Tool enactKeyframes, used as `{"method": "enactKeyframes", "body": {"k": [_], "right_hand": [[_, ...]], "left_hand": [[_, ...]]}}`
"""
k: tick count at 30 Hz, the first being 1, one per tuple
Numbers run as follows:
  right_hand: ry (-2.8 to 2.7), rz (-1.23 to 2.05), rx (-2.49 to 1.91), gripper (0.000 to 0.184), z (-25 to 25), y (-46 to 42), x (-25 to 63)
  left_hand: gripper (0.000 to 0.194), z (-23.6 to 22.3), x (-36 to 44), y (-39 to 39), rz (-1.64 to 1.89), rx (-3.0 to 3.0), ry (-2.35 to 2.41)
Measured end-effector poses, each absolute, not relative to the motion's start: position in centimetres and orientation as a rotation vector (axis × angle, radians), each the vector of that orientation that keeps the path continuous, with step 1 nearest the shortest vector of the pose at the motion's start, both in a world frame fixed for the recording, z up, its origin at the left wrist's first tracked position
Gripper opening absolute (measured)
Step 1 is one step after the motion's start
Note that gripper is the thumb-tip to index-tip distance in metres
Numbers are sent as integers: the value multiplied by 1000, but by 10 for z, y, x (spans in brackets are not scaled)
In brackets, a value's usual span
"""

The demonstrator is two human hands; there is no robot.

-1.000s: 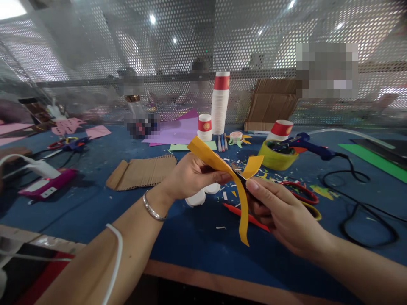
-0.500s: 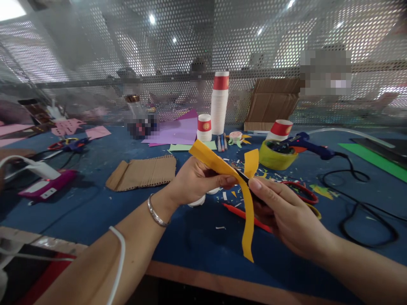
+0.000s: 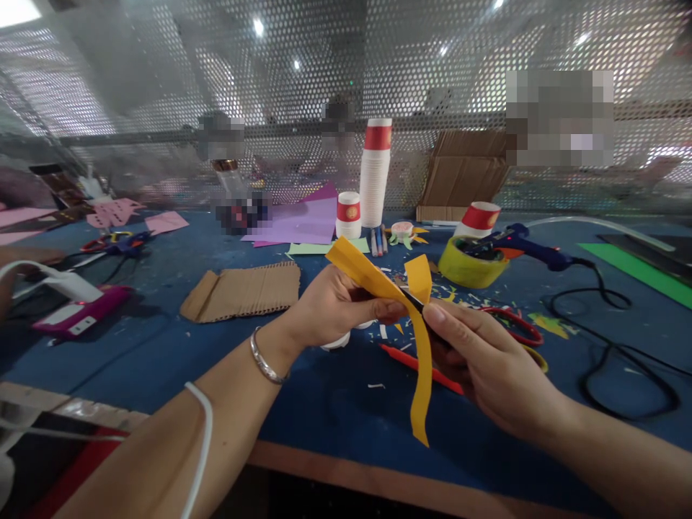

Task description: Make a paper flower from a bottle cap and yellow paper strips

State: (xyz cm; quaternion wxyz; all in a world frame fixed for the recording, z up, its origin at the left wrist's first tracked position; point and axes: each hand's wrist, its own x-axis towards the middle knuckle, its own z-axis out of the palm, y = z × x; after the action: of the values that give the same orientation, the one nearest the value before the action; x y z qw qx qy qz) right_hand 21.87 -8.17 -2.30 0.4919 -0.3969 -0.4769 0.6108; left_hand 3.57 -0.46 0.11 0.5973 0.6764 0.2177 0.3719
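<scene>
Pull long yellow paper (image 3: 363, 273) tight: left hand (image 3: 342, 308) pinches it, right hand (image 3: 489, 360) grips thin dark blade (image 3: 414, 301) behind blue bench's front edge (image 3: 351, 468)

Golden yellow against blue

Your paper (image 3: 365, 268) is plain golden yellow, the blade (image 3: 414, 300) dark, your table (image 3: 335, 411) blue. A white cup (image 3: 349, 213) wears a red band with a gold emblem; your sheets (image 3: 305, 222) are lilac and purple, the tape roll (image 3: 470, 272) yellow, the marker (image 3: 403, 357) red, the cardboard (image 3: 251, 292) brown, the panel (image 3: 411, 65) grey, dotted with holes.
</scene>
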Motion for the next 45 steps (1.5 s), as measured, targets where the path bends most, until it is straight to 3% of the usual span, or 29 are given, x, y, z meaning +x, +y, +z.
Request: {"method": "enactKeyframes", "body": {"k": [22,32,45], "right_hand": [[-1143,1457,-1084,48,-17,-79,220],[-1186,1457,-1072,50,-15,-81,220],[-1206,1469,-1057,50,-14,-80,222]], "left_hand": [[24,10,26,-2,893,1524,626],[15,8,25,-2,885,1467,553],[19,12,24,-5,895,1500,619]]}}
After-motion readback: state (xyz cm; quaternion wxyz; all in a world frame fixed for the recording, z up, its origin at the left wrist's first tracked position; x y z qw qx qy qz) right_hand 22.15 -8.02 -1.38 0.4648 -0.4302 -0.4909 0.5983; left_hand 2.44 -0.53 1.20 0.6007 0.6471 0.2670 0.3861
